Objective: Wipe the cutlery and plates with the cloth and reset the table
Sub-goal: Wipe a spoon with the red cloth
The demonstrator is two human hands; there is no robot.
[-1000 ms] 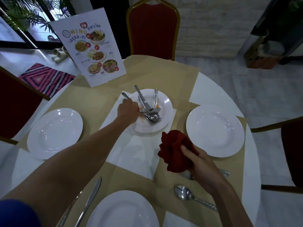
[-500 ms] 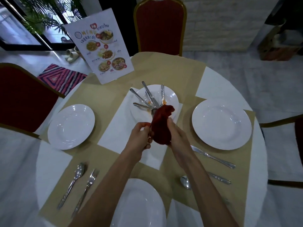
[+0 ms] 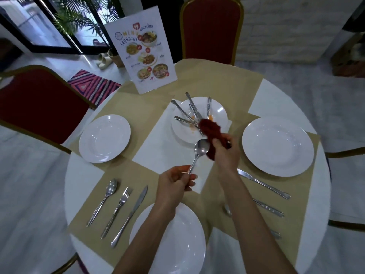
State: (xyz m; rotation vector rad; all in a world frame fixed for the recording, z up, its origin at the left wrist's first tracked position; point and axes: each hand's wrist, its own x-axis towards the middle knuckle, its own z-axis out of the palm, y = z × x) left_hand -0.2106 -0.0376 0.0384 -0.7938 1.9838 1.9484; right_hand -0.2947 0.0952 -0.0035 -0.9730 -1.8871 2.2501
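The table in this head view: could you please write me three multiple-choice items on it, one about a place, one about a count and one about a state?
1. Where does the menu card stand?
A. at the far edge of the table
B. on the near plate
C. on the floor

2. How many clean white plates lie around the middle plate?
A. one
B. three
C. five

3. What is the left hand doing?
A. resting flat on the table
B. holding a spoon by its handle
C. lifting a plate

Answers: 1 A, the card is upright beside the far chair. 2 B, one left, one right, one near. 3 B, the spoon's bowl is raised next to the red cloth in the right hand.
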